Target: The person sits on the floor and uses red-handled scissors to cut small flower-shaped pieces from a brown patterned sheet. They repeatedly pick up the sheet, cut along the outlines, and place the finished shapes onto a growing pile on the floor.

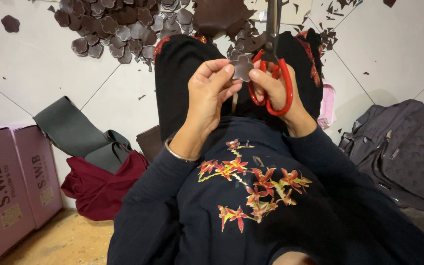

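1. Head view, the hands: the left hand [211, 93] pinches a small flower-shaped piece [242, 66] between thumb and fingertips, holding it up over the lap. The right hand [277, 91] has its fingers through the red handles of the scissors [272, 59] and also steadies the piece with a fingertip. The blades point away and look nearly closed.
2. Head view, risk: the blades sit just beside the left fingertips, so a slip could nick a finger or cut into a petal. The grip on the piece is slight, so it may also drop.
3. Head view, the piece: it is dark brown, thin and flat, with rounded petals, probably leather or something similar.
4. Head view, surroundings: a pile of cut flowers [119, 24] lies far left on the tiled floor [30, 64], with scraps [332, 34] far right. Pink boxes [11, 186] stand near left, and a grey bag [403, 147] sits at right.
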A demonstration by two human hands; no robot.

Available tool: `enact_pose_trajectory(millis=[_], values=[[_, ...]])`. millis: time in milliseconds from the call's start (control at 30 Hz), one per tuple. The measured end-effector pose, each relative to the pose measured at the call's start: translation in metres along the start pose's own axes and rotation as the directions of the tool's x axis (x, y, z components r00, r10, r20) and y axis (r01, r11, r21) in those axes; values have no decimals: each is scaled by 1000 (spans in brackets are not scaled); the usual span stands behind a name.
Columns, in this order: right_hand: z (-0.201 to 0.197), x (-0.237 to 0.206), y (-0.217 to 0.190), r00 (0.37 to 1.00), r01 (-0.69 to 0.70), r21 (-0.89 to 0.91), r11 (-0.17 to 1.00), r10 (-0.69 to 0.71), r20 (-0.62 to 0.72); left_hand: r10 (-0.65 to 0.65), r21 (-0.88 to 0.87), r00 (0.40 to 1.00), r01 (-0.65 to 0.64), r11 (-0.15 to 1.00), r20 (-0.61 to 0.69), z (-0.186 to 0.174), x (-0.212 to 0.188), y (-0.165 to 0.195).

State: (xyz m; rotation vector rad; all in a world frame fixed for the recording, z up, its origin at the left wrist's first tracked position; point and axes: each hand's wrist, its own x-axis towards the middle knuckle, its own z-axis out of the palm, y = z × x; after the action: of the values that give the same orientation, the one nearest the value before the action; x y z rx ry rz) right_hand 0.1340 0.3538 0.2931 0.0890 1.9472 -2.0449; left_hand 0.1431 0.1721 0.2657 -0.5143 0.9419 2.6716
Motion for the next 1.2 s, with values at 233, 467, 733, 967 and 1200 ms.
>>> enact_pose_trajectory(millis=[233, 467, 733, 967, 1200], values=[[3, -6, -1, 998, 55, -38, 998, -54, 29, 63, -23, 998, -63, 998, 16, 5, -4, 3], [7, -2, 2, 999, 48, -142, 989, -46, 20, 108, 147, 993, -113, 983, 40, 0, -3, 3], [8, -6, -4, 1000, 4, -18, 1000, -3, 25, 1, -35, 998, 1, 999, 57, 0, -6, 12], [12, -10, -10, 998, 41, -41, 998, -39, 53, 90, 139, 993, -101, 985, 82, -1, -4, 0], [10, 1, 6, 997, -77, -14, 997, 77, -1, 144, 73, 976, -134, 988, -162, -61, 42, -10]])
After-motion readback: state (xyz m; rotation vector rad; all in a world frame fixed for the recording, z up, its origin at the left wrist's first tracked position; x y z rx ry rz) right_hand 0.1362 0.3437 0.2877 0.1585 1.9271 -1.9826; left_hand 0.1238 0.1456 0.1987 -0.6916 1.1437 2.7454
